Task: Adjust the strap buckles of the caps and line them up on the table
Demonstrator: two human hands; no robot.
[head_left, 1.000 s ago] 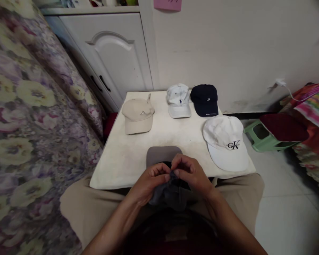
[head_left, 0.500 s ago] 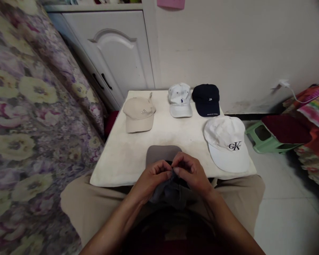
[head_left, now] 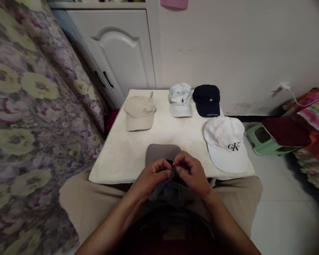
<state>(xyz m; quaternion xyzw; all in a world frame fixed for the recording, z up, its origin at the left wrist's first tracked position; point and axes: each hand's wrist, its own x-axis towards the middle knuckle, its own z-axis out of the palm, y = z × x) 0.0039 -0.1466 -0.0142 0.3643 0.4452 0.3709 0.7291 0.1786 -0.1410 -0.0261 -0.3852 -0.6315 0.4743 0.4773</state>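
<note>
A grey baseball cap [head_left: 162, 152] lies at the table's near edge, its brim flat on the cloth and its dark crown hanging toward my lap. My left hand [head_left: 155, 175] pinches a dark strap-like part of the cap between thumb and fingers. Close against it, my right hand [head_left: 190, 170] pinches the same part from the other side. The fingertips nearly meet, and they hide the detail of what they grip. Beyond them sit a beige cap [head_left: 139, 113], a pale blue cap [head_left: 180, 101], a navy cap [head_left: 206, 101] and a large white cap [head_left: 226, 145] with black letters.
A cream cloth covers the small table [head_left: 117, 152] in front of my knees. Behind it stand a white cabinet [head_left: 122, 53] and a wall. A floral curtain [head_left: 29, 124] hangs at left; a green stool [head_left: 273, 140] with a dark red top stands at right.
Both hands keep their pinch on the grey cap, with only small finger movements. The view has shifted slightly; the other caps stay in place.
</note>
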